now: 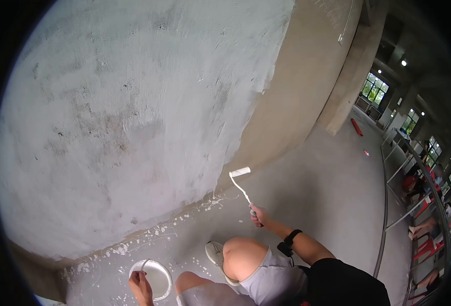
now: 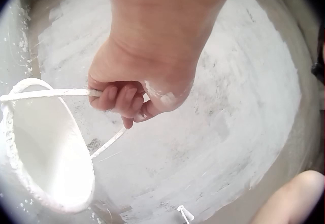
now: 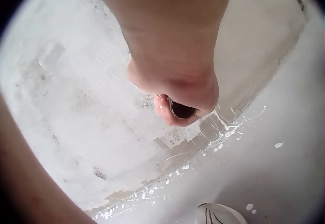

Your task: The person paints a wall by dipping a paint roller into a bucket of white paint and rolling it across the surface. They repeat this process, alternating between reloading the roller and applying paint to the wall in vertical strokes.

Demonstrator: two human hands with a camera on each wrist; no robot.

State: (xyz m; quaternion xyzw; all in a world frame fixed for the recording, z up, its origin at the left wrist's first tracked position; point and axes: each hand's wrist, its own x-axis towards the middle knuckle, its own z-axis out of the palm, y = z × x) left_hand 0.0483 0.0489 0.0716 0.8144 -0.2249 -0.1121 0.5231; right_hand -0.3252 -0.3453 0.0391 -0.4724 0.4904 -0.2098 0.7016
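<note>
Windows and lamps shine brightly. Soft shadow falls on the floor. Dark corners and curved distortion mark every view.

The white coat on the wall in front of me looks chalky and matt, roughly streaked, with duller grey patches; the bare tan strip beside it is matt and smoother. Underfoot, the grey floor resembles smooth concrete with a soft sheen. The bucket looks like plastic, its rim crusted and lumpy, while its thin handle wears a bumpy white coating. White also coats the roller's bent frame. I see 2 matt cloths: grey shorts and a black shirt.
</note>
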